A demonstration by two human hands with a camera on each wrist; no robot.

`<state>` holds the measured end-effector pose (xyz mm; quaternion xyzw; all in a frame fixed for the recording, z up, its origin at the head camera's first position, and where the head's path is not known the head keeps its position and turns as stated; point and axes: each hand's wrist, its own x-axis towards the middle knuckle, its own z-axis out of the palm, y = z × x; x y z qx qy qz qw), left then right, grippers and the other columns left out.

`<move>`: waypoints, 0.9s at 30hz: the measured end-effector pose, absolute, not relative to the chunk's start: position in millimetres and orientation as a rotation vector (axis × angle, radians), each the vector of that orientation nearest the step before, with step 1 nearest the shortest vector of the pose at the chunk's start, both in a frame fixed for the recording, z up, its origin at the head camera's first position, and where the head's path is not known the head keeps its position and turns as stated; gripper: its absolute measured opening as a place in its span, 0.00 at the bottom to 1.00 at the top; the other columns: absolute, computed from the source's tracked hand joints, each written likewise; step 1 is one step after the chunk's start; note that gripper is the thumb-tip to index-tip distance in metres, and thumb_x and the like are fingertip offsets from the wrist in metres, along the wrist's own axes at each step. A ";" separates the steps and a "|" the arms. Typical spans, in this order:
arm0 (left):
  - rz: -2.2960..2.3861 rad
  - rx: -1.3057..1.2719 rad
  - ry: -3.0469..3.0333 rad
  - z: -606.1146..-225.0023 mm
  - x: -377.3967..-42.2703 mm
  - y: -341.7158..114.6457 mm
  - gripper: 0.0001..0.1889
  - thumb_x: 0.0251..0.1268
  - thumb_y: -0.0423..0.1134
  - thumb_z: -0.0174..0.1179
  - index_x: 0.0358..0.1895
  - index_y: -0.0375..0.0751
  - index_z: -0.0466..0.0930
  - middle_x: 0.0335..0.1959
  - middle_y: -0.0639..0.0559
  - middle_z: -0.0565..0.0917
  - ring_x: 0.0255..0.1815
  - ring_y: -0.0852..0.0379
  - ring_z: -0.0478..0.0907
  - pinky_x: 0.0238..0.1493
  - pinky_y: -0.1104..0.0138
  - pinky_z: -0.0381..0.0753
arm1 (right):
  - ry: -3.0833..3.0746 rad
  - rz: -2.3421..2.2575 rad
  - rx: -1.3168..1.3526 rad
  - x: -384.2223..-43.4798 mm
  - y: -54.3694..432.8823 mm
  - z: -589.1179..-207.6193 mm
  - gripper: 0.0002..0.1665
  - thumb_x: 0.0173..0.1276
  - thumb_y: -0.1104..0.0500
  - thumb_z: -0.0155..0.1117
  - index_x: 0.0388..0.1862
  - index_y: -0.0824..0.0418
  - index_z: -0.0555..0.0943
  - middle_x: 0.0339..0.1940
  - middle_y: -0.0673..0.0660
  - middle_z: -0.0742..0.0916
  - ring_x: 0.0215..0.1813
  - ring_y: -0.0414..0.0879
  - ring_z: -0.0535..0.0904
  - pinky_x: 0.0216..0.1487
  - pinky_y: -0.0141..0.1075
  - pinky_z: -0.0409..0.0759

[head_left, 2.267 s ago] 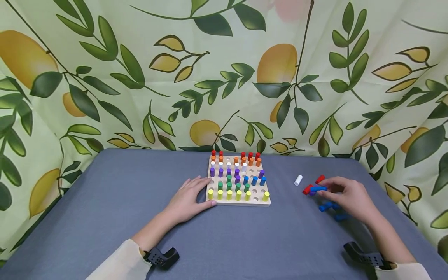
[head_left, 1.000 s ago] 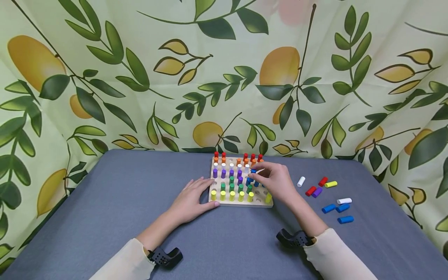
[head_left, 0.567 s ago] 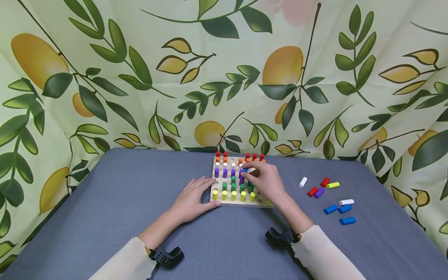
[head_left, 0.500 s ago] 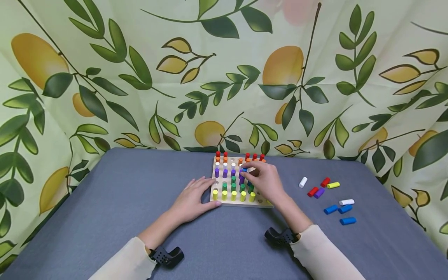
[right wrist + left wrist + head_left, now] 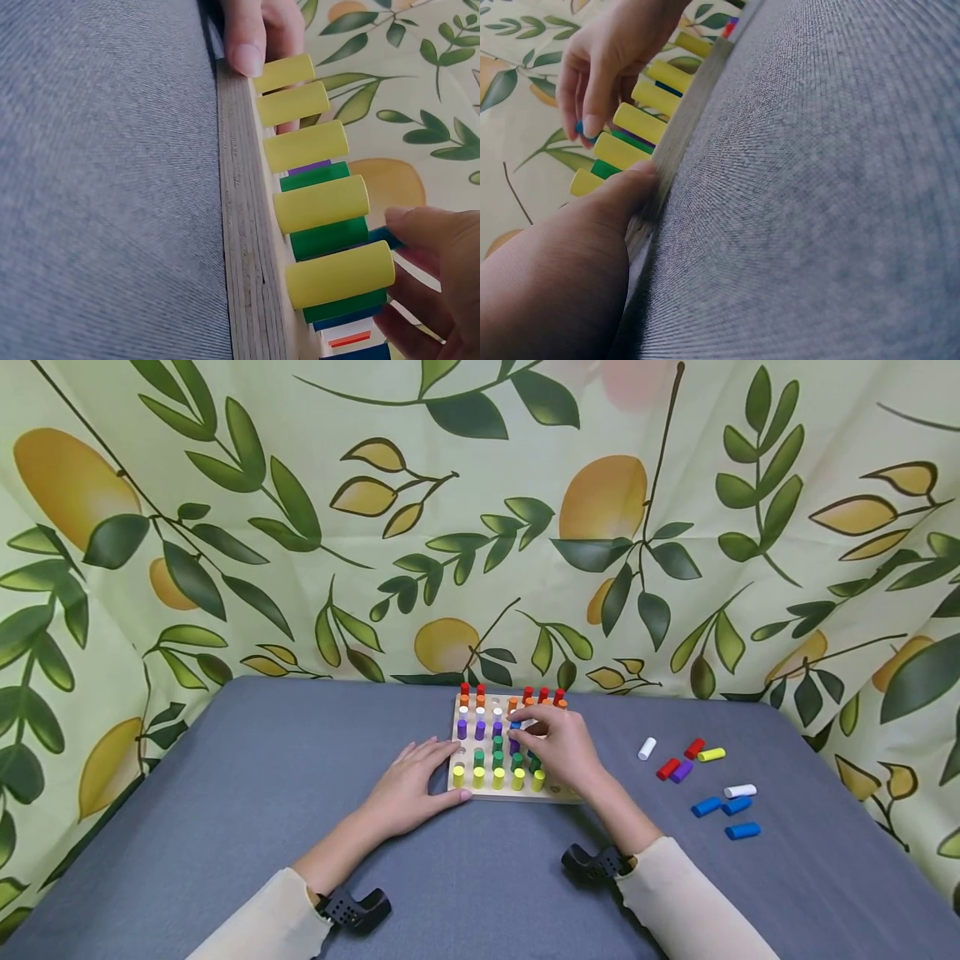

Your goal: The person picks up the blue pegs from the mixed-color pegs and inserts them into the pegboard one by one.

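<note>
Mid-insert: right hand [image 5: 561,748] pinches a blue peg [image 5: 516,725] over the pegboard [image 5: 557,791], mid-board beside the purple row. Left hand [image 5: 408,781] lies flat, bracing the board's near-left corner. Next, I'd judge: line it up with an empty hole and press straight down.

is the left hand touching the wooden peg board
Touching. In the left wrist view the left hand has its thumb tip pressed against the near edge of the wooden peg board; the right wrist view shows a fingertip at the same edge.
</note>
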<state>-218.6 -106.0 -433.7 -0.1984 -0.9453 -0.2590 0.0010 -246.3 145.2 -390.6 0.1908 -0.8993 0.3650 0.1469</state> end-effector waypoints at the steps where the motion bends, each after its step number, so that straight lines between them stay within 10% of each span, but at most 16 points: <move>1: -0.814 -0.623 -2.967 -433.6 -218.5 -106.2 0.41 0.63 0.67 0.62 0.76 0.51 0.67 0.76 0.48 0.71 0.82 0.44 0.59 0.84 0.45 0.50 | -2.600 1.055 0.548 -246.8 145.1 -390.6 0.11 0.63 0.61 0.75 0.45 0.58 0.89 0.42 0.55 0.92 0.40 0.45 0.89 0.43 0.42 0.90; 27: -0.814 -0.622 -2.963 -434.1 -218.6 -106.0 0.42 0.63 0.67 0.62 0.76 0.51 0.67 0.76 0.47 0.71 0.82 0.44 0.59 0.84 0.45 0.50 | -2.648 0.954 0.623 -245.9 153.8 -374.7 0.13 0.66 0.62 0.72 0.48 0.62 0.89 0.43 0.57 0.92 0.42 0.48 0.89 0.44 0.45 0.90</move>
